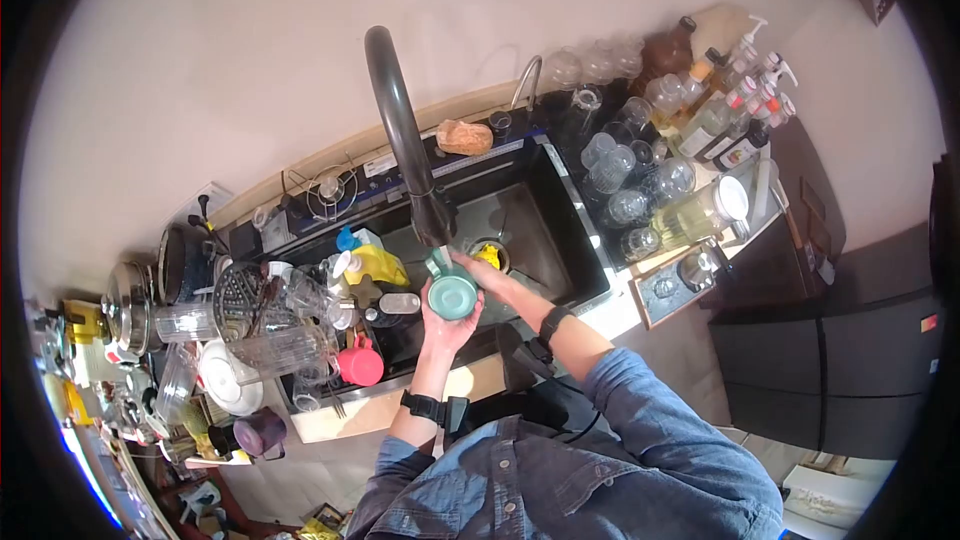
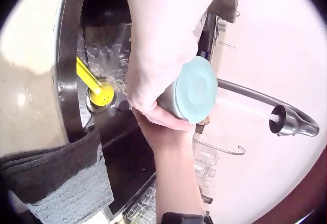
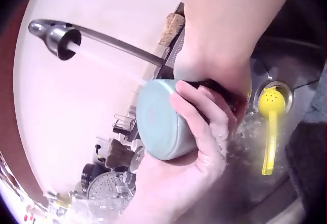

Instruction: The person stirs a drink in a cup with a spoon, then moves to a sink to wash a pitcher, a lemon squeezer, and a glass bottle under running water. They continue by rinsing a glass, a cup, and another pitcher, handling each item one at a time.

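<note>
A pale green mug (image 1: 452, 296) is held tilted over the sink, its flat base toward the head camera. My left hand (image 3: 204, 137) grips its side, fingers curled round the wall. My right hand (image 1: 488, 278) is against the mug's far side, near its handle (image 1: 437, 262); in the right wrist view its fingers are hidden behind the mug. Water runs from the black faucet (image 1: 432, 215) onto the mug and splashes below. A yellow perforated squeezer (image 3: 272, 104) lies at the drain under my hands.
The black sink (image 1: 570, 230) surrounds the work. Left of it stand a red mug (image 1: 361, 364), a yellow pouch (image 1: 378, 265) and crowded glassware. Glasses (image 1: 628, 206) and bottles crowd the right counter. A grey towel (image 2: 66, 183) hangs over the sink's front edge.
</note>
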